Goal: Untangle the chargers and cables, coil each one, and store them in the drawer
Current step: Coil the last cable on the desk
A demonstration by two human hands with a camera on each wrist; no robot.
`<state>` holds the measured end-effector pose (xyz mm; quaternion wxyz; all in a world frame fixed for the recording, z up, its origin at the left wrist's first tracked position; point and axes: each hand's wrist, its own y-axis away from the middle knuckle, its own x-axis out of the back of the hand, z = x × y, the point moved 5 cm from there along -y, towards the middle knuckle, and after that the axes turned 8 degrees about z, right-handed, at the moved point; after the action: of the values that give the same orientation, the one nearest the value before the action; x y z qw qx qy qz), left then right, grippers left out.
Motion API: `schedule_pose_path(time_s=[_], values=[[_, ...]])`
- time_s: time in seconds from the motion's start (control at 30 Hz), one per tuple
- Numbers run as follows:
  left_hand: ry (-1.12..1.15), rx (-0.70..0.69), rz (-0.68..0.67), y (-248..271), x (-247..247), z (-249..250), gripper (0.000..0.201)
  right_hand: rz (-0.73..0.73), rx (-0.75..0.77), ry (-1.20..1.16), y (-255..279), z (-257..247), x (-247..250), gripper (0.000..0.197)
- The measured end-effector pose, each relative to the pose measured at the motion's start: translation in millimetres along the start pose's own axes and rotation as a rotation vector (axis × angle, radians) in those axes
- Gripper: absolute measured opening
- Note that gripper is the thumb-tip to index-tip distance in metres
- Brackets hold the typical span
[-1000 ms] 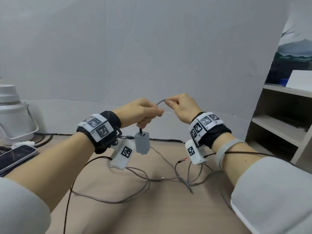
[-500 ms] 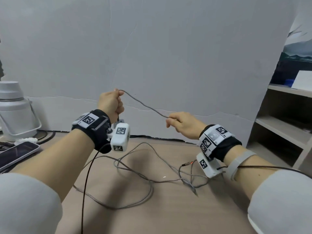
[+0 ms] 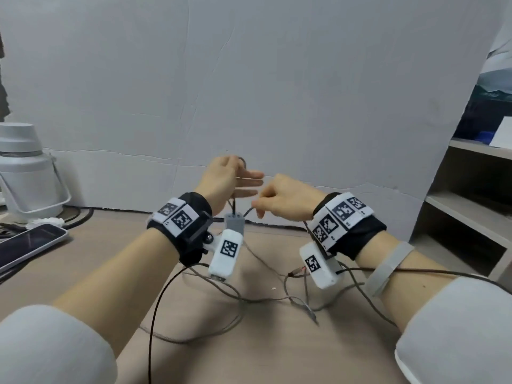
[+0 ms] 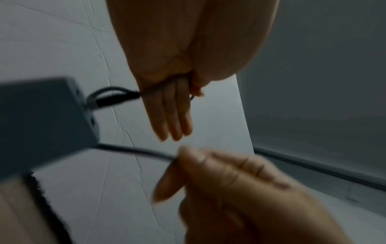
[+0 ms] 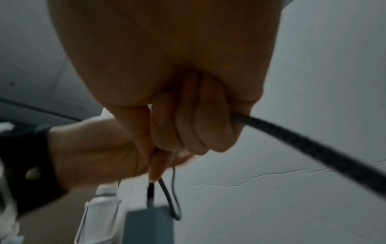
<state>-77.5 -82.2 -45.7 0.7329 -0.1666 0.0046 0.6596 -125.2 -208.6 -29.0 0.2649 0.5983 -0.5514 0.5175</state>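
Coiling looks under way above the table, where most of the cable lies in loose, crossing loops. A charger dangles by its lead just under the left hand, which has a turn of cable round the palm, pinned by the thumb, fingers straight. The right hand pinches the cable near the charger, its other fingers curled. No drawer is in view.

Likely trouble, biggest first: pulling slack could tighten the crossed loops into a knot; the hanging charger could swing and twist the lead; the turn could slip off the straight fingers; the plug end could snag a loop.
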Motion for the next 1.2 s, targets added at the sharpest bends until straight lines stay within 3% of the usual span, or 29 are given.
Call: schedule_pose_path(time_s=[0.1,0.2,0.27,0.33,0.43,0.5,0.57,0.6,0.63,0.7,0.73,0.8,0.9,1.07,1.13,1.2], values=[[-0.179,-0.012,-0.136,5,-7,-16,0.031,-0.058,-0.015,-0.180,4,-3,10,0.035],[-0.266,0.020,-0.193,-1,1,-25,0.036,-0.080,-0.080,-0.198,6,16,14,0.034],[-0.127,0.071,-0.274,-5,9,-23,0.040,-0.090,-0.153,-0.019,9,37,17,0.031],[0.097,0.092,-0.335,-6,16,-13,0.026,-0.132,-0.258,0.194,13,62,15,0.027],[0.227,0.124,-0.301,-7,21,2,0.028,-0.175,-0.342,0.192,12,84,0,0.021],[0.119,0.121,-0.315,-6,13,6,0.029,-0.125,-0.260,0.111,4,73,-7,0.052],[-0.037,0.105,-0.370,-1,0,7,0.034,-0.010,-0.147,-0.157,-6,46,-9,0.079],[-0.083,0.095,-0.408,3,-6,9,0.035,0.034,-0.078,-0.338,-10,31,-9,0.074],[-0.103,0.086,-0.442,6,-11,10,0.036,0.064,-0.003,-0.507,-14,19,-10,0.058],[-0.098,0.068,-0.457,5,-11,15,0.036,0.124,0.009,-0.694,-18,8,-8,0.018],[-0.096,0.061,-0.422,2,-6,18,0.036,0.154,-0.025,-0.744,-17,9,-7,0.012],[-0.092,0.045,-0.310,-6,12,21,0.036,0.217,-0.087,-0.800,-16,22,-4,0.024],[-0.064,0.018,-0.164,-15,31,19,0.036,0.314,-0.113,-0.666,-17,46,4,0.033],[-0.019,-0.009,0.036,-28,46,17,0.036,0.402,-0.151,-0.286,-15,68,12,0.031],[-0.024,-0.026,0.051,-27,43,19,0.036,0.452,-0.283,-0.144,-16,78,15,0.032],[-0.032,-0.053,-0.028,-18,27,21,0.036,0.527,-0.429,-0.014,-16,80,17,0.029]])
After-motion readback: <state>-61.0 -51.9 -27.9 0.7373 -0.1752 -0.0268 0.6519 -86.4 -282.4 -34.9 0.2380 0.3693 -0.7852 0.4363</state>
